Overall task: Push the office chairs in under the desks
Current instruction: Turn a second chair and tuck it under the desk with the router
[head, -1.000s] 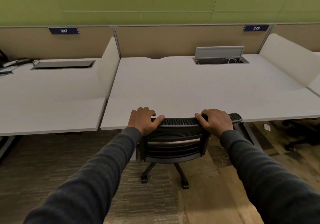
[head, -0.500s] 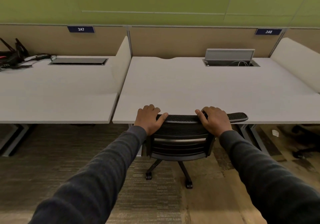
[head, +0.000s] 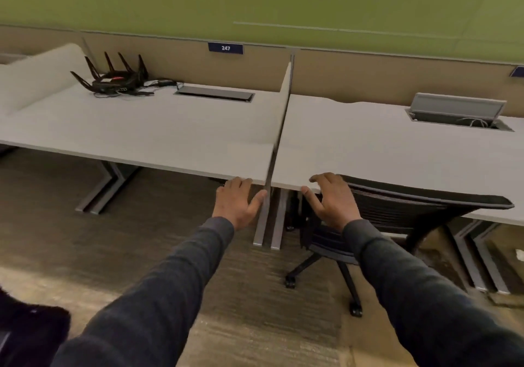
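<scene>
**Ana:** Green wall across the top of the frame, tan partition below it, and two pale tabletops side by side, the left tabletop (head: 136, 137) carrying a black router (head: 112, 79) in the upper left, under a plate reading 247 (head: 225, 48).

**Ben:** And the office chair (head: 397, 210)?

**Ana:** Right of centre, its mesh back close against the front edge of the right tabletop (head: 397, 151), seat tucked under, castors on the carpet at lower centre. I'd call this one in, or very nearly.

**Ben:** Hands?

**Ana:** Left hand (head: 235, 205) is off the chair, fingers spread loosely in front of the seam between the two tabletops, holding nothing. Right hand (head: 331, 202) lies at the near corner of the chair back, fingers splayed; resting or just clear of the rim, I can't say.

**Ben:** How would a chair like this handle?

**Ana:** My guess: moderate weight, rolls freely on castors, but it swivels, so a push at one corner would likely spin it. The mesh gives; the stiff top rail is the place to hold, both hands spaced apart.

**Ben:** Anything else?

**Ana:** Something dark at the bottom left edge, too cropped to identify.
</scene>
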`<act>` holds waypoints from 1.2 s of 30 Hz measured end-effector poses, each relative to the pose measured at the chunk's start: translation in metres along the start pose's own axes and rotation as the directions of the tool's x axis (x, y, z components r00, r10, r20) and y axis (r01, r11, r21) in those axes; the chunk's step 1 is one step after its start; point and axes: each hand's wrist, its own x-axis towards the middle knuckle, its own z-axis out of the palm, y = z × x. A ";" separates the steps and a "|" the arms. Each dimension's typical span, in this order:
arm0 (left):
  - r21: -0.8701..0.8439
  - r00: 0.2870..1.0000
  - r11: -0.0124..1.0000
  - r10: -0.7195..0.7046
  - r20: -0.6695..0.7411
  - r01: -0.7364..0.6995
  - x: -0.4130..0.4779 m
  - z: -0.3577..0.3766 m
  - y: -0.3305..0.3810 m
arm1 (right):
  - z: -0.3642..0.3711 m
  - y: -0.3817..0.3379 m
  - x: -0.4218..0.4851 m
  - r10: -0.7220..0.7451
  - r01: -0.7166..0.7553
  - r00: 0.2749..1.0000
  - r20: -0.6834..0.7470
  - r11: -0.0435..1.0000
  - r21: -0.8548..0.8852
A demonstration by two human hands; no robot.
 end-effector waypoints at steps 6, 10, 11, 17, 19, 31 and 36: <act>0.026 0.984 0.984 -0.176 -0.028 0.177 -0.069 -0.049 -0.140 | 0.064 -0.149 0.001 -0.095 0.090 0.991 0.094 0.994 0.055; 0.029 0.953 0.954 -0.295 -0.074 0.298 -0.112 -0.079 -0.216 | 0.104 -0.238 0.007 -0.187 0.175 0.969 0.164 0.981 0.083; 0.030 0.943 0.946 -0.320 -0.091 0.324 -0.120 -0.086 -0.233 | 0.114 -0.259 0.009 -0.213 0.201 0.961 0.174 0.976 0.086; 0.045 0.871 0.880 -0.460 -0.174 0.473 -0.155 -0.121 -0.326 | 0.169 -0.365 0.035 -0.364 0.344 0.904 0.226 0.931 0.122; 0.049 0.843 0.854 -0.499 -0.203 0.517 -0.164 -0.130 -0.359 | 0.189 -0.397 0.045 -0.403 0.378 0.883 0.241 0.915 0.141; 0.061 0.632 0.645 -0.719 -0.290 0.762 -0.179 -0.168 -0.538 | 0.288 -0.556 0.129 -0.587 0.517 0.743 0.321 0.808 0.281; 0.010 0.548 0.574 -0.778 -0.307 0.819 -0.180 -0.179 -0.586 | 0.315 -0.612 0.145 -0.645 0.561 0.687 0.335 0.763 0.321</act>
